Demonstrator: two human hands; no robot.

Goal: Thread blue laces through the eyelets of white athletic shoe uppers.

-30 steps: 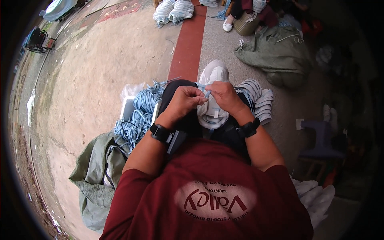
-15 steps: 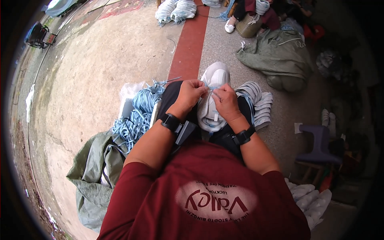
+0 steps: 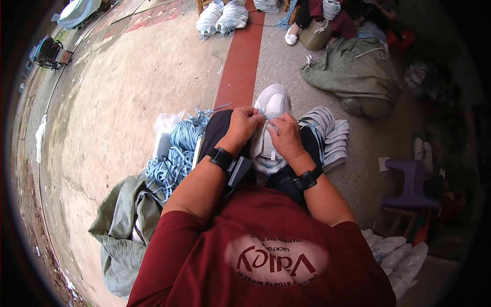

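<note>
Between my knees is a white shoe (image 3: 266, 146), its toe pointing away from me. A light blue shoelace (image 3: 268, 117) crosses its upper near the toe end. My left hand (image 3: 244, 125) pinches the lace at the left side of the shoe. On the opposite side my right hand (image 3: 285, 135) has its fingers closed at the same lace, close to the left fingertips. The exact grip of the fingertips is too small to make out. Beside my left leg lies a bundle of loose light blue laces (image 3: 185, 134). White shoe uppers (image 3: 335, 135) stand stacked beside my right leg.
A green sack (image 3: 123, 220) lies at my left, and another green sack (image 3: 353, 74) at the far right. Near that one a person sits with a white shoe on a foot (image 3: 291, 37). Tied white bundles (image 3: 223, 19) stand ahead. A purple stool (image 3: 409, 184) is at the right.
Both hands stay at the lace on the shoe, with only slight finger movement. The whole view has shifted a little.
</note>
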